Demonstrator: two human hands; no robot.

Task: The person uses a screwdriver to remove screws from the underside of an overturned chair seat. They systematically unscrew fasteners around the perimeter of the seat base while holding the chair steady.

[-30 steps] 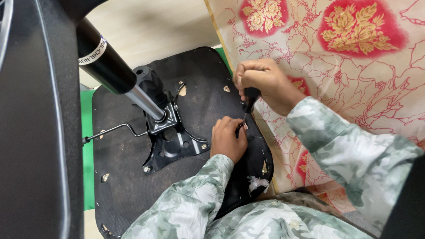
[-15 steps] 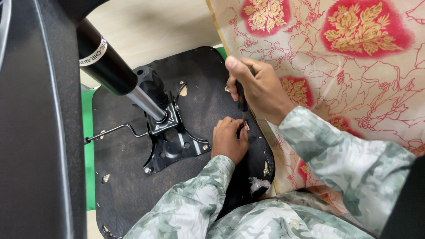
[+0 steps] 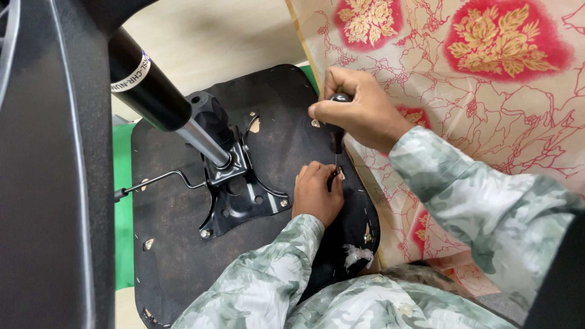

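An upturned chair seat [image 3: 183,256] with a black fabric underside lies in front of me. A black metal mounting plate [image 3: 234,195] and a gas-lift cylinder [image 3: 158,100] rise from its middle. My right hand [image 3: 356,113] grips the dark handle of a screwdriver [image 3: 336,143], held upright with its tip down at the seat's right edge. My left hand [image 3: 317,192] rests on the seat just below, its fingers pinched around the screwdriver's tip at a small hole.
A thin lever rod [image 3: 152,181] sticks out left of the plate. A black chair part [image 3: 55,183] fills the left side. A cream cloth with red and gold flowers [image 3: 475,79] lies to the right. A green mat [image 3: 124,207] shows under the seat.
My right hand has risen and now holds the screwdriver upright from above. My left hand has stayed at the same spot on the seat.
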